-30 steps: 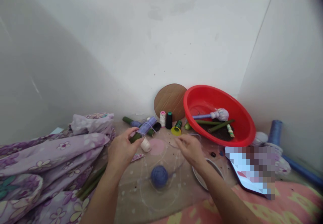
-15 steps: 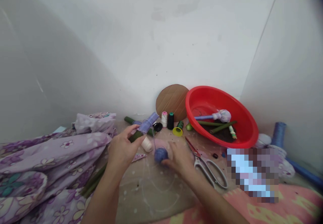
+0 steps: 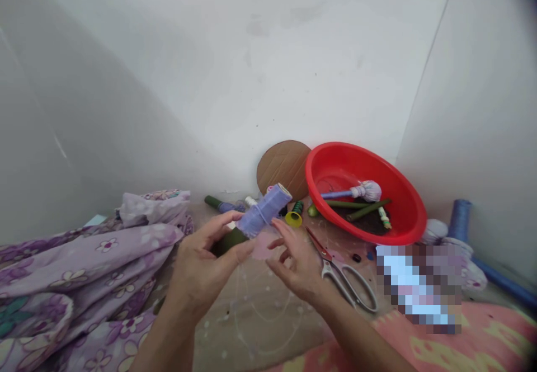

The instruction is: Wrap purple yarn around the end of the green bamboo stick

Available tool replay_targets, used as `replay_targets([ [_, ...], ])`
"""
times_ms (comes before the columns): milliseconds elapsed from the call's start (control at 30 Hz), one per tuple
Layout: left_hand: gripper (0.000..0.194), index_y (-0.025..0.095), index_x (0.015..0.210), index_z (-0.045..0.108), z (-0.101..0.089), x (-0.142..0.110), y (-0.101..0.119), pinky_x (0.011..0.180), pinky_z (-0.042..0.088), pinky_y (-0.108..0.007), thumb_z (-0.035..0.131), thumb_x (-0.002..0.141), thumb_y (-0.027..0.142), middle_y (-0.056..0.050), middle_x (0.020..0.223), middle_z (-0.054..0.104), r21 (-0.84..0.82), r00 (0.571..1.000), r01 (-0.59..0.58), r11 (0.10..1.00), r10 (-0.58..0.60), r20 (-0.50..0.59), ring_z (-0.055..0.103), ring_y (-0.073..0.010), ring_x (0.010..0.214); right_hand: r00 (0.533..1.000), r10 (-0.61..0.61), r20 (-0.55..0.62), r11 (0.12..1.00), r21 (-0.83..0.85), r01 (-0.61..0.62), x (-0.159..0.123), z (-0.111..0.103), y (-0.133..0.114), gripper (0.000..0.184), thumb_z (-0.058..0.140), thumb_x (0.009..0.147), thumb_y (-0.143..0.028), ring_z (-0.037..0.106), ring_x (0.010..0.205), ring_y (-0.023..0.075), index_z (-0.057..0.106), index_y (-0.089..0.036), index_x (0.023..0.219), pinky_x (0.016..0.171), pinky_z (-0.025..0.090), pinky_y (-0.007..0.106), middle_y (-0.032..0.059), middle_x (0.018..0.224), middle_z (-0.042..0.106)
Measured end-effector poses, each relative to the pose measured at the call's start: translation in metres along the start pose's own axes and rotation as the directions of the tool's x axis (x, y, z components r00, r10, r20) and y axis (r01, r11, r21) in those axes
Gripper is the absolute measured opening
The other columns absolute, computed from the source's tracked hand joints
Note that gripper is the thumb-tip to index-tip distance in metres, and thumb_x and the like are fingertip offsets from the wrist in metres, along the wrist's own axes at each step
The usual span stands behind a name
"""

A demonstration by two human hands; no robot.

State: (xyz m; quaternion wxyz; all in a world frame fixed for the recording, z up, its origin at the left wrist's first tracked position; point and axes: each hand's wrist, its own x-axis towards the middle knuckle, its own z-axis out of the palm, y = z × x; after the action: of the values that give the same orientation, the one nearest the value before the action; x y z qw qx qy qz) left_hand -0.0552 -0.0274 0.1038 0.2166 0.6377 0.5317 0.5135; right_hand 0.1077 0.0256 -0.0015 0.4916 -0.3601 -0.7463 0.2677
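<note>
My left hand (image 3: 205, 249) is closed round a thick green stick (image 3: 230, 242) whose upper end is wrapped in lilac cloth (image 3: 263, 210) bound with thread. The wrapped end points up and to the right. My right hand (image 3: 296, 257) is just below and right of the wrapping, its curled fingers apart and its fingertips close to the cloth. Nothing shows between its fingers. The ball of blue thread is out of sight. Behind the wrapping, a white spool (image 3: 250, 201) is partly covered. Scissors (image 3: 344, 282) with red blades lie right of my right hand.
A red basin (image 3: 369, 159) leans at the back right, holding green sticks and a cloth-headed stick (image 3: 369, 191). Beside it are a cardboard disc (image 3: 281, 165) and a green-and-yellow spool (image 3: 295, 215). Floral cloth (image 3: 104, 271) is heaped at left; blue-wrapped rods (image 3: 459, 221) lie at right.
My left hand has brought the wrapped stick nearer and to the right. My right hand has moved slightly up beside it. The blue thread ball, earlier at my right hand, has gone from sight.
</note>
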Motion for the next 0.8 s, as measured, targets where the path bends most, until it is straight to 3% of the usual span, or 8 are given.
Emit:
replay_targets([
  [67, 0.037, 0.016, 0.094, 0.057, -0.003, -0.003, 0.004, 0.057, 0.045, -0.019, 0.063, 0.059, 0.028, 0.000, 0.074, 0.064, -0.040, 1.000, -0.016, 0.999, 0.016, -0.001, 0.058, -0.0134, 0.065, 0.972, -0.054, 0.227, 0.978, 0.208, 0.005, -0.001, 0.001, -0.014, 0.065, 0.056, 0.068, -0.022, 0.051, 0.090, 0.0151, 0.026, -0.027, 0.125, 0.062, 0.046, 0.025, 0.0087, 0.123, 0.038],
  [133, 0.037, 0.017, 0.094, 0.057, -0.006, -0.005, 0.007, 0.058, 0.046, -0.019, 0.064, 0.059, 0.027, 0.000, 0.075, 0.064, -0.076, 0.999, -0.037, 0.996, 0.035, -0.033, 0.058, -0.0129, 0.065, 0.873, -0.122, 0.471, 0.916, 0.392, -0.084, -0.002, -0.003, -0.027, 0.068, 0.059, 0.067, -0.025, 0.051, 0.092, 0.0151, 0.024, -0.027, 0.126, 0.068, 0.045, 0.027, 0.0080, 0.118, 0.045],
  [333, 0.038, 0.019, 0.096, 0.056, -0.007, 0.002, -0.002, 0.061, 0.046, -0.020, 0.062, 0.060, 0.030, 0.000, 0.079, 0.065, -0.012, 0.997, -0.036, 0.999, 0.035, -0.061, 0.059, -0.0130, 0.068, 0.552, -0.359, 0.753, 0.780, 0.566, -0.265, -0.005, -0.040, -0.044, 0.041, 0.054, 0.070, -0.040, 0.059, 0.073, 0.0157, 0.059, -0.010, 0.097, 0.067, 0.044, 0.026, 0.0107, 0.080, 0.062],
  [400, 0.038, 0.020, 0.096, 0.057, -0.005, 0.007, -0.011, 0.064, 0.045, -0.020, 0.060, 0.060, 0.031, 0.000, 0.084, 0.064, 0.082, 0.998, -0.031, 0.996, 0.035, -0.049, 0.059, -0.0143, 0.074, 0.576, -0.380, 0.724, 0.754, 0.603, -0.261, -0.006, -0.056, -0.043, 0.039, 0.056, 0.067, -0.042, 0.059, 0.062, 0.0150, 0.063, -0.010, 0.088, 0.060, 0.045, 0.024, 0.0089, 0.067, 0.062],
  [500, 0.037, 0.021, 0.094, 0.060, 0.000, 0.014, -0.026, 0.061, 0.043, -0.022, 0.058, 0.059, 0.033, 0.000, 0.077, 0.065, 0.287, 0.997, -0.018, 0.958, -0.006, 0.082, 0.058, -0.0157, 0.069, 0.913, -0.244, 0.326, 0.630, 0.769, -0.107, -0.002, -0.076, -0.045, 0.029, 0.051, 0.071, -0.041, 0.054, 0.048, 0.0119, 0.064, -0.015, 0.068, 0.050, 0.043, 0.023, 0.0036, 0.052, 0.057],
  [567, 0.035, 0.021, 0.092, 0.062, 0.002, 0.017, -0.033, 0.059, 0.042, -0.022, 0.057, 0.059, 0.030, 0.000, 0.073, 0.065, 0.333, 0.982, -0.035, 0.942, -0.029, 0.188, 0.058, -0.0161, 0.067, 0.999, -0.041, 0.001, 0.646, 0.763, 0.025, 0.004, -0.084, -0.045, 0.023, 0.053, 0.071, -0.035, 0.053, 0.051, 0.0119, 0.060, -0.016, 0.061, 0.054, 0.043, 0.025, 0.0019, 0.052, 0.055],
  [667, 0.034, 0.020, 0.090, 0.062, 0.005, 0.019, -0.040, 0.059, 0.040, -0.022, 0.055, 0.058, 0.026, 0.001, 0.069, 0.064, 0.342, 0.931, -0.052, 0.938, -0.079, 0.357, 0.056, -0.0160, 0.066, 0.937, 0.266, -0.226, 0.741, 0.669, -0.049, 0.014, -0.086, -0.035, 0.018, 0.053, 0.072, -0.031, 0.049, 0.048, 0.0094, 0.057, -0.016, 0.065, 0.049, 0.040, 0.022, 0.0004, 0.053, 0.053],
  [800, 0.035, 0.017, 0.091, 0.062, 0.008, 0.019, -0.043, 0.056, 0.037, -0.019, 0.056, 0.057, 0.024, 0.001, 0.072, 0.062, 0.257, 0.840, 0.003, 0.966, -0.141, 0.523, 0.053, -0.0135, 0.064, 0.850, 0.389, -0.355, 0.896, 0.359, -0.261, 0.022, -0.079, 0.000, 0.028, 0.044, 0.075, -0.039, 0.046, 0.044, 0.0093, 0.055, -0.014, 0.067, 0.042, 0.033, 0.020, 0.0013, 0.054, 0.052],
])
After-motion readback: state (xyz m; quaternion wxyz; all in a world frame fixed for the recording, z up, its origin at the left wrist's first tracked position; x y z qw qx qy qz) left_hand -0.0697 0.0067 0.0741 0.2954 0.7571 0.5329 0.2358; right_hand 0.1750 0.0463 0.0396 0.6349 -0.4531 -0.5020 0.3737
